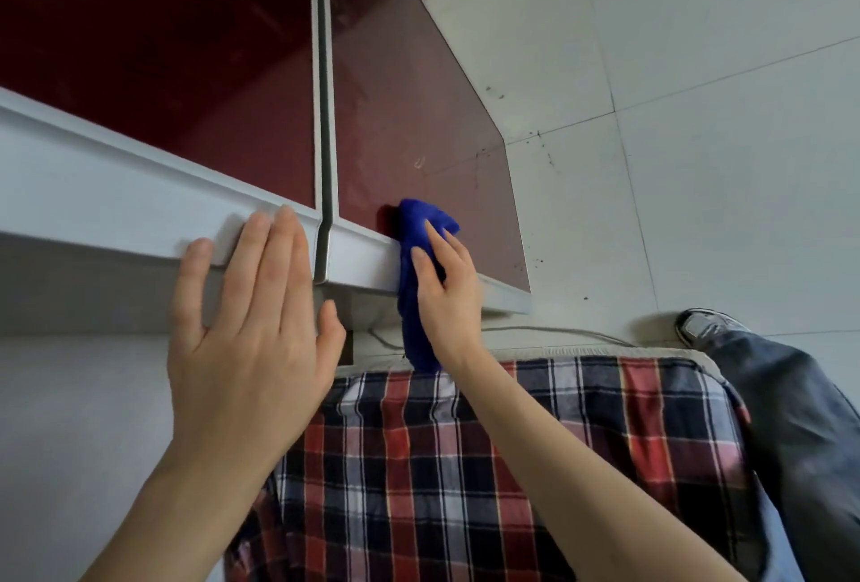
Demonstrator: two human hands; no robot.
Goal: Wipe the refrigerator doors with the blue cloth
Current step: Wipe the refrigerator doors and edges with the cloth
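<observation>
My right hand (446, 297) has its fingers (421, 262) clamped on the blue cloth (416, 255), pressed against the lower edge of the right refrigerator door (409, 116), while my left hand (251, 339) rests flat, fingers apart, on the left door (163, 46).

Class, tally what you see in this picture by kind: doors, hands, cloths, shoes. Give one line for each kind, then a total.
Doors: 2, left door, right door
Hands: 2, left hand, right hand
Cloths: 1, blue cloth
Shoes: 1, shoe
Total: 6
</observation>
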